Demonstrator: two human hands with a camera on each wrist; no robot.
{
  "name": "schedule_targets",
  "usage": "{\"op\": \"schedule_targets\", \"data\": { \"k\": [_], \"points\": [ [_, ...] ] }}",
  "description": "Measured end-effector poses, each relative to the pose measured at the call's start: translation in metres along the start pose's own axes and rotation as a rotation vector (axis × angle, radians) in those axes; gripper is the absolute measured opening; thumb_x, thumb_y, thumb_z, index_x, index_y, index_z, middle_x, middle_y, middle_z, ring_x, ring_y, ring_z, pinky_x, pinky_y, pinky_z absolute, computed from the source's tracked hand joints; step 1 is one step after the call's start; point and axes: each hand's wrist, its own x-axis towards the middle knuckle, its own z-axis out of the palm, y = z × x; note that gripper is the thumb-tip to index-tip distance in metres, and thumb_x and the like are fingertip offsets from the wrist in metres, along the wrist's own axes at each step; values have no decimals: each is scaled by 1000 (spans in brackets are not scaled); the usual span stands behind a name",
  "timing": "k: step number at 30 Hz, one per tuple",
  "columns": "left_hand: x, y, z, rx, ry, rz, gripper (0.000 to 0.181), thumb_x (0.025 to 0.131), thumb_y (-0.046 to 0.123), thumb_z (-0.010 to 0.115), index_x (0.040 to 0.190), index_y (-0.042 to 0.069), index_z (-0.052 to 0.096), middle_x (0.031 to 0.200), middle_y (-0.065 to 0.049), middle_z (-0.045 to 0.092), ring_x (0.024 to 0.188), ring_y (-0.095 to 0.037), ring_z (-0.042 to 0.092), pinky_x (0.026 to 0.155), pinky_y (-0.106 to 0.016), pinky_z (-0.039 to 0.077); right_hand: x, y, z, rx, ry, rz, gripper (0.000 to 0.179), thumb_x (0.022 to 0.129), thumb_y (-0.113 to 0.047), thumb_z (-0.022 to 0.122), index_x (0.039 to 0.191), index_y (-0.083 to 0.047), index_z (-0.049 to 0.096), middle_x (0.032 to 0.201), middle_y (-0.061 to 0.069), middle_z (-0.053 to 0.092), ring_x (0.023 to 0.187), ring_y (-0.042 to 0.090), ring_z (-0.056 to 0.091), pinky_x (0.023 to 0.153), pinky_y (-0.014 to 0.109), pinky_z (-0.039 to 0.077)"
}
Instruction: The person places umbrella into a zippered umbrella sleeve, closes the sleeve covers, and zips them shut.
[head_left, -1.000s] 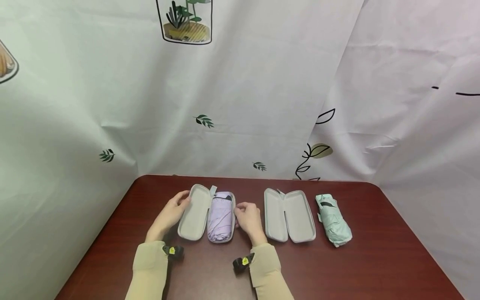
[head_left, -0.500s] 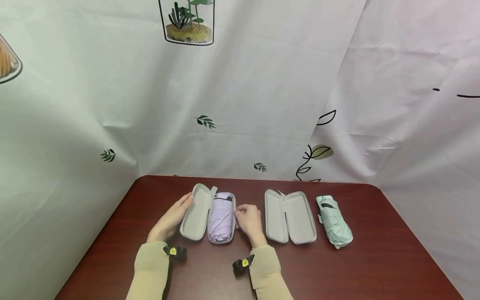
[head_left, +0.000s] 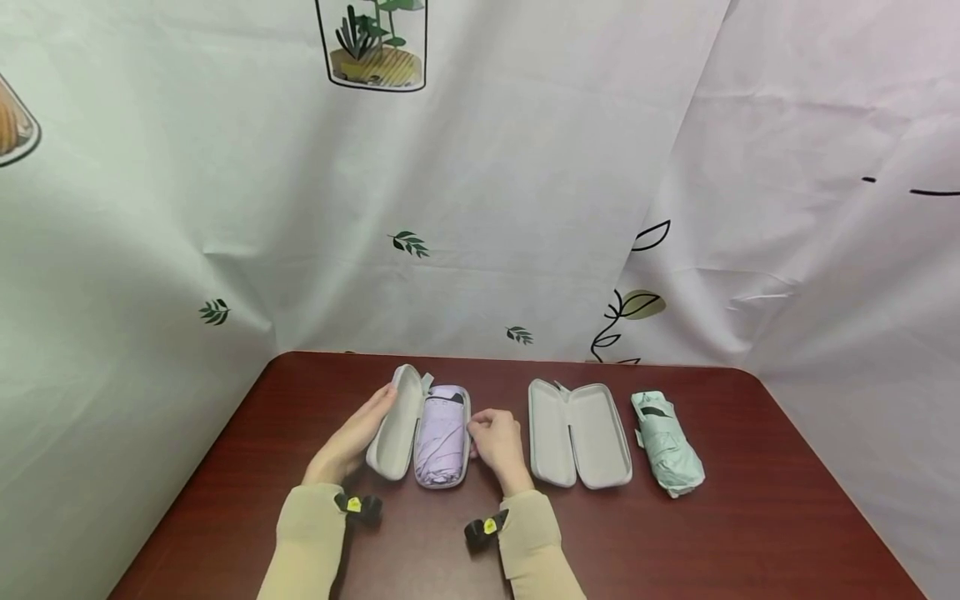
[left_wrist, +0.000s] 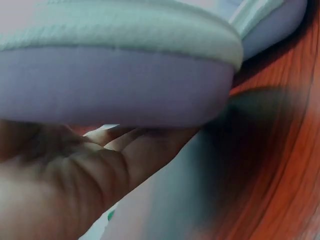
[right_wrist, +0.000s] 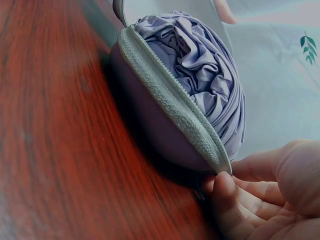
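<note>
A folded lilac umbrella lies in one half of a zippered hard case, whose left half tilts up off the table. My left hand lies along the outside of that raised half. In the left wrist view, its extended fingers bear against the lilac outer shell. My right hand pinches the right rim of the case between thumb and fingers. The right wrist view shows the thumb at the zipper edge, beside the umbrella's gathered fabric.
To the right, a second hard case lies unfolded on the dark red table. A folded mint-green umbrella lies beyond it. A printed white cloth hangs behind the table.
My left hand has moved right and tipped the left half of the case up toward the lilac umbrella. My right hand has stayed at the right rim.
</note>
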Motion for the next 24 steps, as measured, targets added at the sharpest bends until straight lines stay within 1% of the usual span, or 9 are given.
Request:
{"op": "schedule_targets", "data": {
  "k": [3, 6, 12, 18, 21, 24],
  "points": [
    [-1, 5, 6, 44, 1, 2, 79, 98, 59, 43, 157, 17, 12, 158, -13, 17, 135, -34, 27, 107, -54, 25, 0, 0, 0, -2, 1, 0, 11, 87, -6, 65, 92, 2, 71, 62, 0, 66, 41, 11, 59, 46, 26, 48],
    [-1, 9, 12, 78, 2, 8, 78, 99, 58, 42, 157, 17, 10, 158, -15, 16, 133, -36, 28, 105, -55, 27, -1, 1, 0, 5, 0, 1, 10, 87, -6, 65, 92, 1, 71, 62, 0, 66, 41, 11, 59, 46, 26, 49],
    [1, 16, 26, 89, 9, 26, 76, 100, 52, 44, 158, 19, 7, 160, -15, 12, 139, -35, 21, 110, -57, 19, -1, 0, -1, 11, 3, -5, 9, 86, -5, 65, 90, 1, 71, 61, 1, 66, 41, 13, 59, 45, 26, 49],
    [2, 20, 40, 114, 20, 47, 75, 101, 46, 46, 158, 17, 7, 160, -18, 9, 144, -34, 12, 113, -56, 11, -1, 0, 0, 17, 3, -2, 10, 86, -6, 65, 90, 1, 71, 61, 1, 66, 41, 12, 59, 45, 26, 49],
    [1, 20, 46, 118, 20, 49, 75, 101, 43, 48, 158, 16, 7, 160, -16, 10, 144, -32, 11, 114, -54, 10, 0, 1, 0, 15, 2, 2, 10, 85, -6, 65, 90, 1, 71, 60, 0, 66, 40, 12, 59, 45, 26, 49],
    [0, 21, 51, 158, 24, 57, 75, 101, 42, 49, 157, 14, 7, 160, -17, 9, 144, -32, 12, 114, -54, 11, 0, 1, 1, 13, 0, 4, 9, 86, -6, 66, 90, 0, 71, 60, 0, 65, 40, 12, 59, 45, 26, 49]
  ]
}}
